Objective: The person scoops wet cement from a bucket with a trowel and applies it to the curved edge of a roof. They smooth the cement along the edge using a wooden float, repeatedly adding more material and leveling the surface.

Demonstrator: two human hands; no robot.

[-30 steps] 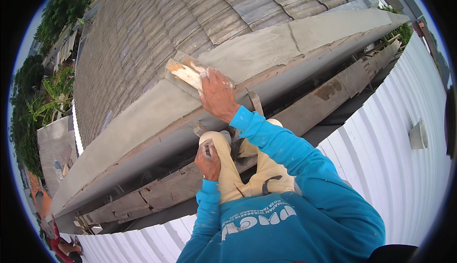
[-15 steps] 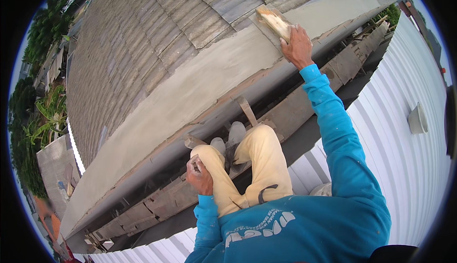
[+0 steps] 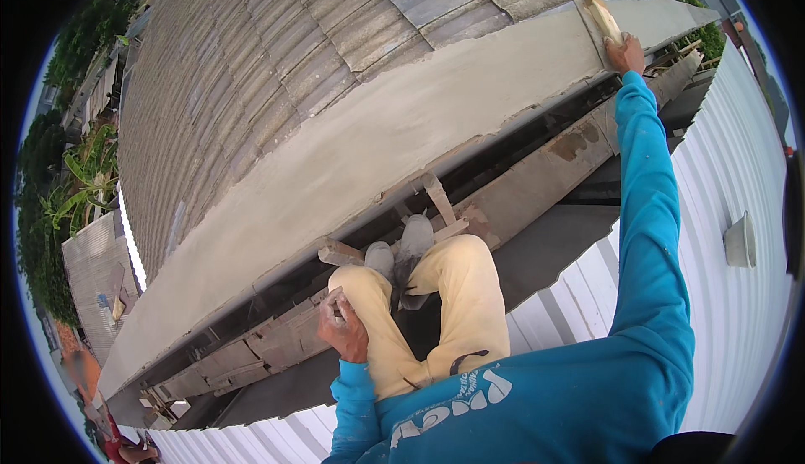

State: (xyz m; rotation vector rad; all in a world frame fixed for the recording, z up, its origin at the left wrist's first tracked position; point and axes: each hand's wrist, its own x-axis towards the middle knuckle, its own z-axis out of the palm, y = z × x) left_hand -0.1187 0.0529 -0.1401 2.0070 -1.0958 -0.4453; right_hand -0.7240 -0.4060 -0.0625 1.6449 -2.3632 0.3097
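A wooden plastering float (image 3: 600, 16) is in my right hand (image 3: 625, 53), which grips its handle at the end of my outstretched arm. The float lies on a smooth grey mortar band (image 3: 402, 112) along the roof edge, towards the far right. My left hand (image 3: 344, 327) is curled into a loose fist beside my left knee, with no object visible in it. Grey roof tiles (image 3: 277, 36) rise beyond the mortar. My feet in grey footwear (image 3: 417, 236) rest beside short wooden pieces (image 3: 437, 197) below the band.
A dark gap and worn boards (image 3: 537, 180) run below the mortar edge. White corrugated sheeting (image 3: 721, 321) spreads at the right and behind me, with a pale bucket (image 3: 740, 240) on it. At the lower left, part of another person in red (image 3: 124, 445) shows.
My right hand has slid the float along the mortar band, further right and away, and that arm is straighter. The left fist has shifted slightly left and down, staying closed.
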